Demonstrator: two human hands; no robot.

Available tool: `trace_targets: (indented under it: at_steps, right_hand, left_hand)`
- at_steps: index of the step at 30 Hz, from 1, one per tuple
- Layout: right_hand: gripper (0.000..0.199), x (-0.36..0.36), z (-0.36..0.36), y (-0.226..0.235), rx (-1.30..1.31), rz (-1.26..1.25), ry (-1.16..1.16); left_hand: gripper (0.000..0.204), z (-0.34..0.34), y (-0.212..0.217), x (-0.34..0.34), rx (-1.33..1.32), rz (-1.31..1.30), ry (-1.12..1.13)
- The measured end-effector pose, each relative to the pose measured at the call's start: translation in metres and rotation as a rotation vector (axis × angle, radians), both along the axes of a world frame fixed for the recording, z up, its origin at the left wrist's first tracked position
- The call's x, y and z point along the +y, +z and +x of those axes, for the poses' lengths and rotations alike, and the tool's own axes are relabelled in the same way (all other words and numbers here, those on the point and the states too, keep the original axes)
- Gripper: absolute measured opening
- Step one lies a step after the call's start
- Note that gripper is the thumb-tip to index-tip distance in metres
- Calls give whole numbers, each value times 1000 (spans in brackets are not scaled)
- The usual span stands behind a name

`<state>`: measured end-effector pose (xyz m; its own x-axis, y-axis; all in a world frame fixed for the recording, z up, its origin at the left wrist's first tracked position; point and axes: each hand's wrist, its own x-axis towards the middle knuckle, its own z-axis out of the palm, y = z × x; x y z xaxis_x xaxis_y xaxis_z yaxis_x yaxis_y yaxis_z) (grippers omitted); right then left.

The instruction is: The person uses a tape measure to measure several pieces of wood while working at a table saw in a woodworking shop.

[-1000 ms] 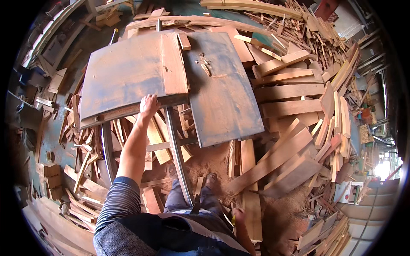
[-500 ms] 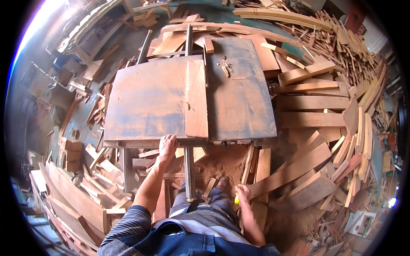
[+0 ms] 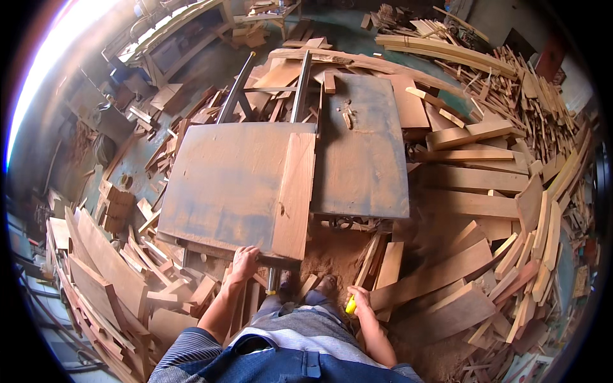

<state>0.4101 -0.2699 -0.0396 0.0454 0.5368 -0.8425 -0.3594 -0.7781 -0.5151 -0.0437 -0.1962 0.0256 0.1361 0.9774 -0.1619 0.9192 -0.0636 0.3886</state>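
Note:
My left hand is closed over the front edge of a sliding saw table, its fingers curled on the top. Along that table's right side lies a reddish board, flat and lengthwise, with a small chip on it. My right hand hangs by my right thigh, closed around a small yellow object; most of it is hidden in the fingers, so its kind does not show. Right of the sliding part is the fixed table, bearing a small wood block and some splinters.
Steel rails run out beyond the sliding table. Stacked boards and offcuts crowd the right side. More planks lean at the left. Sawdust covers the floor around my feet. A workbench stands at the far left.
The sliding table has come toward me with the board on it and my left hand at its edge. More rail now shows behind it. The yellow object stays in my right hand.

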Motion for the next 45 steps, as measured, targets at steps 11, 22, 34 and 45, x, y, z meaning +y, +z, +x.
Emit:
trace_targets:
  at_steps: [11,22,34,45]
  right_hand:
    - [14,5,-13,33,166,7,-6]
    - [15,-2,-24,43,221,102,45]
    - [16,36,-80,86,230,118,19]
    - [30,45,-126,136,259,105,129]
  left_hand:
    - [102,175,46,87,41,-182,377]
    - [81,106,50,80,-1210,-277,385]
    - [53,103,60,74,-1892,-354,452]
    - [54,97,52,78,-2032,-481,380]
